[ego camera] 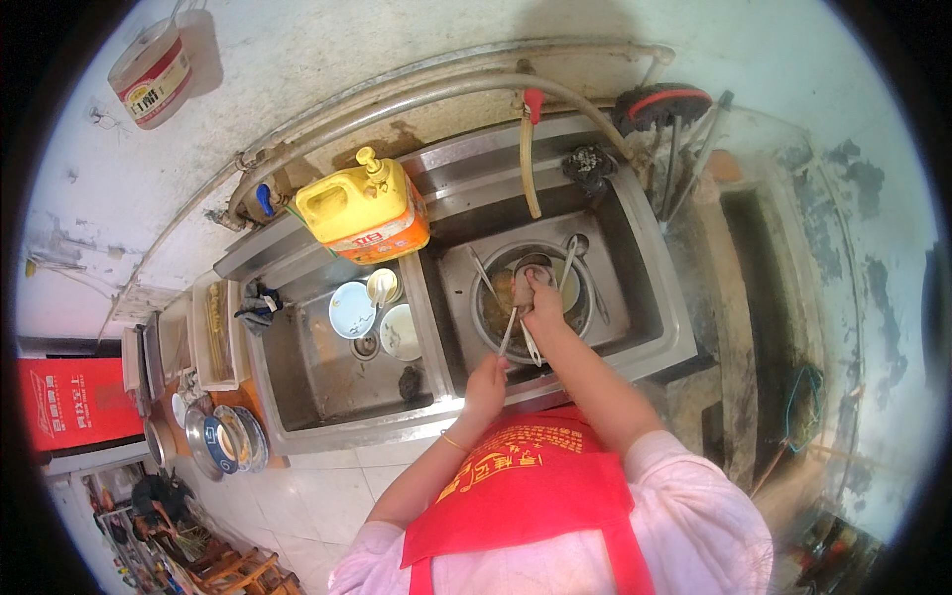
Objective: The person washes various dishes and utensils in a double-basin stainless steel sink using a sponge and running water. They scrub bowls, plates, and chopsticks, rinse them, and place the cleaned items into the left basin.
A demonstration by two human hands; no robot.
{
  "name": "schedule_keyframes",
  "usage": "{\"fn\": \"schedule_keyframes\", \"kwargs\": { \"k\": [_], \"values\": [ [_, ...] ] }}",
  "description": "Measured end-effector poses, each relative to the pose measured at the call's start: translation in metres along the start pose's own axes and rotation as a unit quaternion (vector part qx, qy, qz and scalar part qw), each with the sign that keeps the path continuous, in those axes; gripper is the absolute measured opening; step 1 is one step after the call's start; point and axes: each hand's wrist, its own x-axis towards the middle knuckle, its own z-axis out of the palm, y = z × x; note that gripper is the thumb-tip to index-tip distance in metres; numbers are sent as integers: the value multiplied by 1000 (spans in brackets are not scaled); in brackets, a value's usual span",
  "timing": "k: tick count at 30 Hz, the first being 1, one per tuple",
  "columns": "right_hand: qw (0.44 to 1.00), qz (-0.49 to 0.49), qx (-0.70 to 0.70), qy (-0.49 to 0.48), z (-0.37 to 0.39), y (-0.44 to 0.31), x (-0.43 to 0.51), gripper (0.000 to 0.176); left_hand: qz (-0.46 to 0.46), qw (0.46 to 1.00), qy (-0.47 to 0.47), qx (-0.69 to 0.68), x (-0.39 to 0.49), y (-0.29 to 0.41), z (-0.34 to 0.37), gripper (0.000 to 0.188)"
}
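My left hand [486, 385] grips the handle of a metal utensil [509, 331], perhaps a ladle, whose far end is partly hidden. In my right hand [547, 303] is a greyish-brown cloth or pad [523, 288], pressed around the upper part of that handle. Both are over a round metal basin [478, 316] of cloudy water in the right sink bowl. Other utensils lean in the basin, among them a spoon [484, 269] at its left and a long-handled ladle [569, 260] at its right. A pale bowl [571, 288] shows partly behind my right hand.
The left sink bowl [305, 372] holds several dishes, including a white plate [352, 309], and a dark scrubber [410, 383]. A yellow detergent jug [364, 204] stands on the divider's back end. A hose [528, 163] hangs over the right bowl. Stacked plates [253, 439] sit at left.
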Motion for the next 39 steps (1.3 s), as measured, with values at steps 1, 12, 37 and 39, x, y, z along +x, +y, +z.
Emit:
{"fn": "schedule_keyframes", "kwargs": {
  "k": [1,12,37,39],
  "values": [
    [997,-33,-63,5,-1,-4,3,21,16,1000,-4,11,0,-2,-1,23],
    [488,-394,-656,-420,7,-87,5,23,65,984,-89,140,7,-1,-58,29],
    [892,-10,-436,-118,-13,22,-35,29,99,952,148,250,17,10,-14,25],
    [935,-30,-324,-140,-19,32,-25,28,74,975,157,136,16,2,-9,26]
  ]
}}
